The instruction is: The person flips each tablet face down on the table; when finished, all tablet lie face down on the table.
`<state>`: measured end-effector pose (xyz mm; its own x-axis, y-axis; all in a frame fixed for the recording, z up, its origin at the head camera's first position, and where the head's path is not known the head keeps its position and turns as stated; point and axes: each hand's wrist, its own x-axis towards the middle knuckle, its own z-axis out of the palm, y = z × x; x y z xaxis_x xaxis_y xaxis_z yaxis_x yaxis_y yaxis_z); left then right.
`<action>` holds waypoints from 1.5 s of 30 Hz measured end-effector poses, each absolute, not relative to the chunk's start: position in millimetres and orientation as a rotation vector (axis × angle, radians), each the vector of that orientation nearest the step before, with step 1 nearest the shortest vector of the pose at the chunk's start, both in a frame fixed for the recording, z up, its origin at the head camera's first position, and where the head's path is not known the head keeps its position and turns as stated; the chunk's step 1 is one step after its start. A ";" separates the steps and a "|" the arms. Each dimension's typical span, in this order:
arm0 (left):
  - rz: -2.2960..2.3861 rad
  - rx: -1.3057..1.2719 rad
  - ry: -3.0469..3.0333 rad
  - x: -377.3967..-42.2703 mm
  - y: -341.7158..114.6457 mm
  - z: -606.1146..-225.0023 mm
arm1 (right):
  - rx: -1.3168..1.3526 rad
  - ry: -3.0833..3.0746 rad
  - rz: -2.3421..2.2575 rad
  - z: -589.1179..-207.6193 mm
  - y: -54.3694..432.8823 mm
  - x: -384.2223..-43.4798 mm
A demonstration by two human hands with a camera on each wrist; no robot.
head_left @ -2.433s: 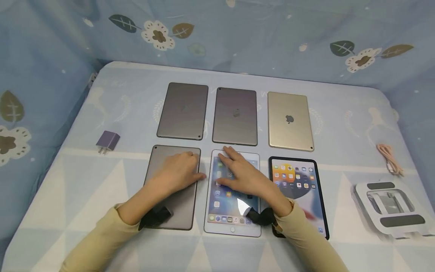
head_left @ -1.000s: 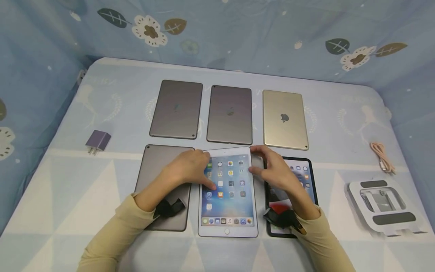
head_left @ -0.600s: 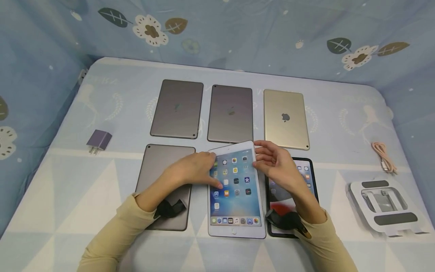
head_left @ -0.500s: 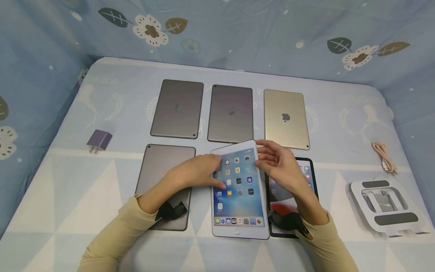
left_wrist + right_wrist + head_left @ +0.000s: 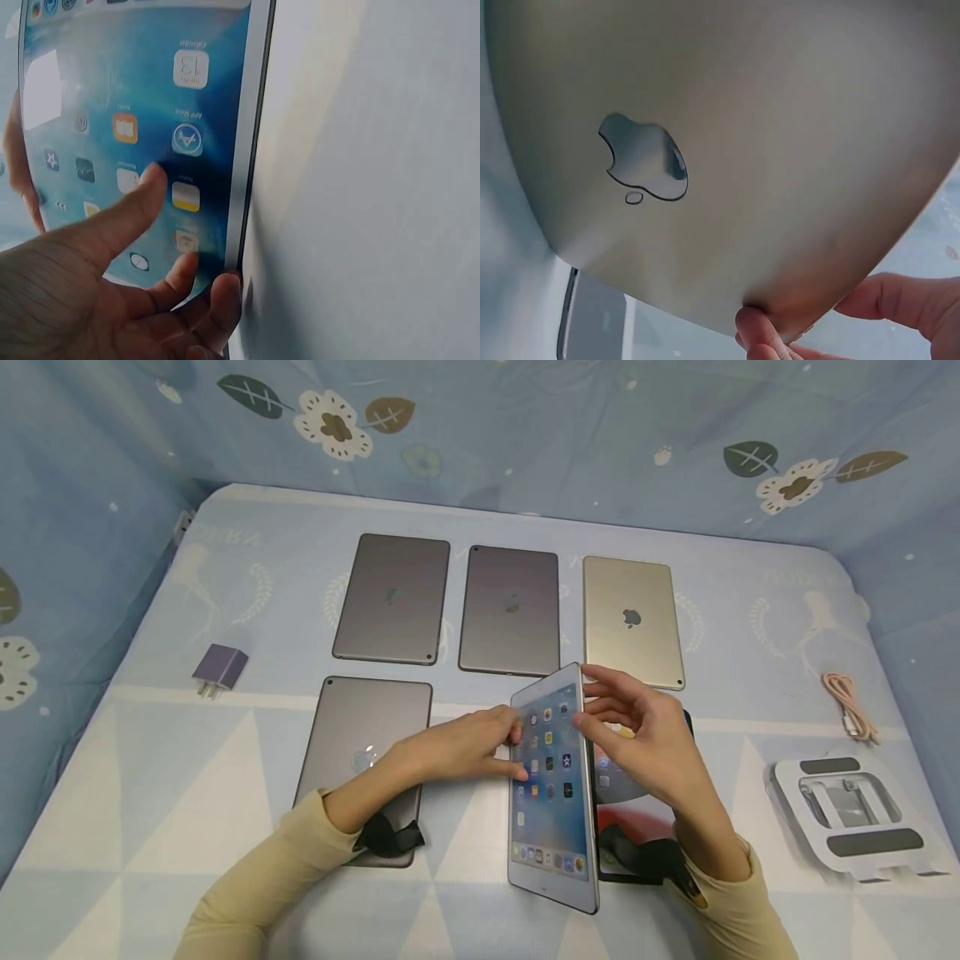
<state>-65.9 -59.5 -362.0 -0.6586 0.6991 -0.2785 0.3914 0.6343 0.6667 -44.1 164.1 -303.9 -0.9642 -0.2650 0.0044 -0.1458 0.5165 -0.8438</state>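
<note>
A white-framed tablet [image 5: 553, 822] with a lit screen of app icons stands tilted, its right edge raised. At its upper right corner my right hand [image 5: 648, 739] pinches the edge. The right wrist view shows the tablet's gold back [image 5: 780, 112] with its logo, and the right fingers at a corner. My left hand [image 5: 465, 747] holds the left edge; in the left wrist view its thumb lies on the screen and other fingertips are at the edge. A grey tablet [image 5: 375, 706] lies back up, partly under the left forearm. A black-framed tablet [image 5: 622, 789] is partly hidden by the right hand.
Behind lie two dark grey tablets [image 5: 393, 610] [image 5: 513, 622] and a gold tablet [image 5: 630, 597], backs up. A purple charger plug [image 5: 220, 667] is at left. To the right are a coiled pink cable [image 5: 847, 702] and a white folding stand [image 5: 817, 793].
Both hands came to the white tablet's edges, from lying over the grey and white tablets. The white tablet shifted right and its right edge rose, turning its screen leftward.
</note>
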 end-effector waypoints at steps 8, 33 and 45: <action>0.873 0.732 2.312 -62.5 -54.9 -357.4 | -0.390 2.621 -1.513 -302.2 160.7 -42.1; 0.979 0.751 2.233 -58.0 -49.1 -353.2 | -0.449 2.689 -1.496 -305.5 159.7 -40.2; 1.024 0.771 2.239 -49.6 -65.7 -313.2 | -0.504 2.517 -1.474 -315.0 154.2 -43.4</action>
<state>-49.6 -65.7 -313.2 -0.6812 0.6905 -0.2432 0.2676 0.5441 0.7952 -43.4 154.2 -315.0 -0.9261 -0.3770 0.0149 -0.1974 0.4504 -0.8707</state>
